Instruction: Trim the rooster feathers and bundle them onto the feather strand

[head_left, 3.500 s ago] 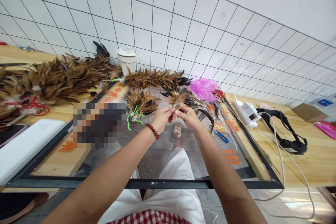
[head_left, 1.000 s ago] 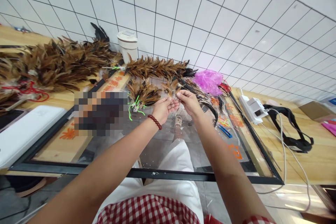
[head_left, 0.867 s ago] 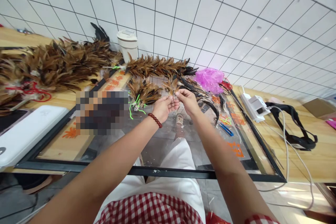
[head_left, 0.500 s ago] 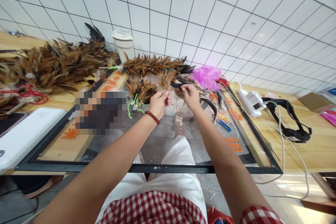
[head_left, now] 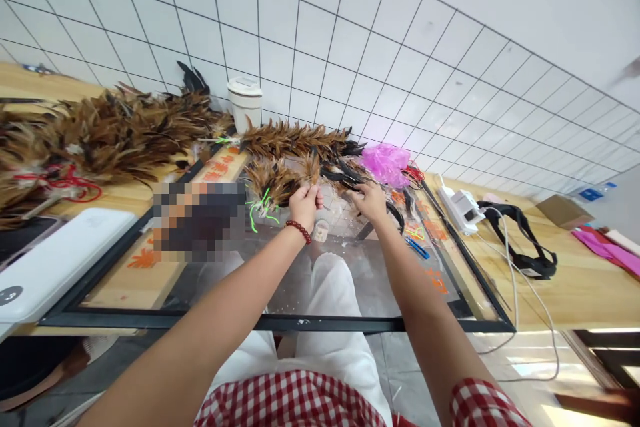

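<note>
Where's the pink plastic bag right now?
The pink plastic bag lies right of centre in the head view, just beyond the right hand, beside the red string.

Both arms [head_left: 240, 287] stretched forward; left hand [head_left: 306, 205] curled, right hand [head_left: 370, 201] palm-down.

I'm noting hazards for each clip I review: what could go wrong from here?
The left hand pinches a small brown tuft right beside the green-tied bundle, so feathers could slip out and get mixed up there.

The blue tool lies close by the right forearm, which might knock it.

The white lidded cup stands by the end of the long feather strand; if bumped, it could tip onto the feathers.
</note>
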### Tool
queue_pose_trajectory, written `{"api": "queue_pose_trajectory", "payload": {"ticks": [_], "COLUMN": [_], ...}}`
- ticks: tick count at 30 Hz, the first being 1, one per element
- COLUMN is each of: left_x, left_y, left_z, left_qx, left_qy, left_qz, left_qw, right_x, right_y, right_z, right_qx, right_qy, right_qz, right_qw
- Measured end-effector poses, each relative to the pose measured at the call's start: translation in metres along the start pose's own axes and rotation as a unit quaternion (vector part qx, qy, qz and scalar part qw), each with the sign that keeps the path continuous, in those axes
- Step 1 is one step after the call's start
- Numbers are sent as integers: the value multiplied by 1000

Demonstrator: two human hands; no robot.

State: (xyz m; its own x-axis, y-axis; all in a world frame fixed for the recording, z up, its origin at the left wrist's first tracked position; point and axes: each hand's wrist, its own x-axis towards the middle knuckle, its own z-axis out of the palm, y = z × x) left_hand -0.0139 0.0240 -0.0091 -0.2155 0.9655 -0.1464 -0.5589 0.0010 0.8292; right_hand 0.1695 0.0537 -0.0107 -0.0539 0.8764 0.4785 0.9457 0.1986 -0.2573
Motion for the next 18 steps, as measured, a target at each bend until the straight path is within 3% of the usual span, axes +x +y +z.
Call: {"api": "queue_pose_trajectory", "payload": {"ticks": [3, 5, 8, 10, 12, 14, 16, 18], "left_x": [0, 1, 2, 2, 3, 3, 2, 2], "left_y": [0, -1, -1, -1, -1, 0, 0, 1], "left_z": [0, 0, -1, -1, -1, -1, -2, -2], "left_qx": [3, 0, -10, -10, -7, -7, -12, -10], "left_qy": [-4, -5, -8, -8, -6, 1, 9, 15], "left_qz": [-3, 3, 9, 10, 11, 11, 12, 17], "left_qw": [1000, 1000, 1000, 1000, 1000, 1000, 1000, 1000], "right_x": [7, 15, 26, 31, 33, 34, 33, 32], "right_y": [-12, -14, -14, -12, -10, -11, -14, -20], "right_z": [2, -2, -15, -26, -36, -43, -48, -49], "right_qx": [5, 100, 288, 321, 263, 161, 83, 56], "right_qy": [-64, -123, -193, -253, -253, -166, -108, -163], "right_qz": [20, 47, 94, 102, 100, 92, 67, 36], "right_qw": [998, 986, 933, 907, 926, 969, 988, 984]}}
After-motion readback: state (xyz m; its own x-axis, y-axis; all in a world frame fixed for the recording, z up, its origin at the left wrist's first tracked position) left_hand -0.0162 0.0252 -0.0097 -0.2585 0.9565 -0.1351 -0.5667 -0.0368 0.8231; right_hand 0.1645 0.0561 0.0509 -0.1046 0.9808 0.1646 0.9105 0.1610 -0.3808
